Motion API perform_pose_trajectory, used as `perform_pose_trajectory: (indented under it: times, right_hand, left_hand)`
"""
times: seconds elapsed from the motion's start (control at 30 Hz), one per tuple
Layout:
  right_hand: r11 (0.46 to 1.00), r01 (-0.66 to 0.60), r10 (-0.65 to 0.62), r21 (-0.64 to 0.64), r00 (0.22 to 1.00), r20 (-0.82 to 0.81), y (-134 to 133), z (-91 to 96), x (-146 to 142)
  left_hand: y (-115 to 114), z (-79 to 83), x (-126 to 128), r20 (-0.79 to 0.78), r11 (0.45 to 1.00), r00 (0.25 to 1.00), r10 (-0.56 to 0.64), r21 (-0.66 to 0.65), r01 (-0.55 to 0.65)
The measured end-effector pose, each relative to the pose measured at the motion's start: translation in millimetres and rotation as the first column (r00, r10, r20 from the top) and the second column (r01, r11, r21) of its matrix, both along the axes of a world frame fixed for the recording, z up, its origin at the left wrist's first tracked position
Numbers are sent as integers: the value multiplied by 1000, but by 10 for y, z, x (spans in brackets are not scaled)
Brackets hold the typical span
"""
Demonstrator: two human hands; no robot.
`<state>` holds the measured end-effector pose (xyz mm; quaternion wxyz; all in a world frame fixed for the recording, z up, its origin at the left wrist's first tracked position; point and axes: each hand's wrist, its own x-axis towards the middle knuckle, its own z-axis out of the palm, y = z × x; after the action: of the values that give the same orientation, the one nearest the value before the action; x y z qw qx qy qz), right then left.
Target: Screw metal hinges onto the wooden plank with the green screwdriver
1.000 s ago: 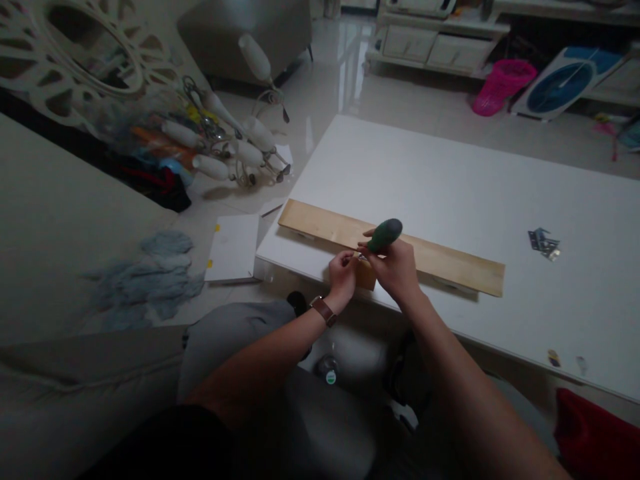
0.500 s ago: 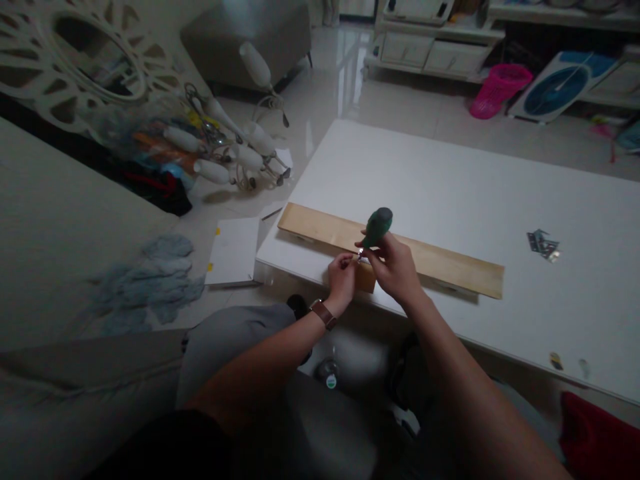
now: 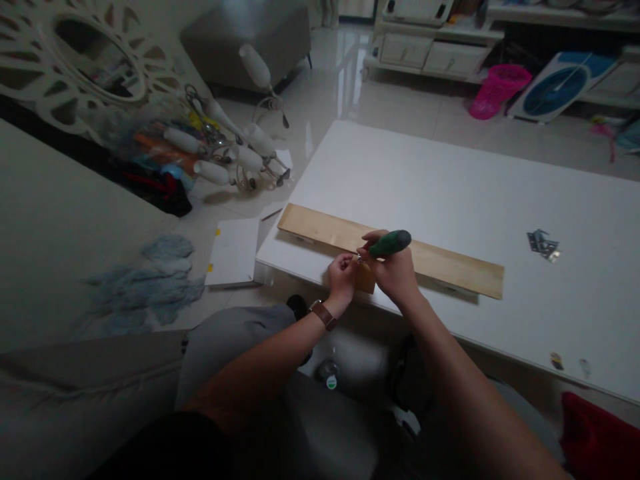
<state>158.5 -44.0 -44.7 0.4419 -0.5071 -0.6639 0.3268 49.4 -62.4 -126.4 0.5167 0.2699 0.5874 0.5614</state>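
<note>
My right hand [image 3: 394,268] is closed around a screwdriver [image 3: 390,245] with a green handle and dark end, tilted with its handle toward the right. Its lower end meets the fingertips of my left hand [image 3: 343,275], which is pinched at a small wooden piece [image 3: 365,278] by the table's near edge. What the left fingers hold is too small and hidden to make out. Just behind both hands lies a long wooden board [image 3: 325,225], raised slightly off the white table [image 3: 430,173]. A brown-strapped watch [image 3: 324,314] is on my left wrist.
Several metal brackets [image 3: 544,245] lie at the table's right, with small packets [image 3: 557,361] near its front edge. A white panel [image 3: 233,251] and grey-blue cloth [image 3: 165,280] lie on the floor at left, below a lamp with several white shades [image 3: 247,157]. A bottle [image 3: 329,373] stands beneath me.
The screwdriver's handle has tipped down to the right, and my right hand has turned with it. My left hand and the board have stayed in place.
</note>
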Motion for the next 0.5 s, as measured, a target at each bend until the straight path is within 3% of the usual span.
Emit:
perform_pose_trajectory:
  times: [0.2,0.5]
  right_hand:
    - [994,-67,58,-84,993,-103,-26,77,0]
    - [986,-160,156,-48,984,-83,-24,86,78]
  left_hand:
    - [0,6,-6,55,1000,998,5,21,-6]
    - [-6,46,-5,65,1000,998,4,-12,-3]
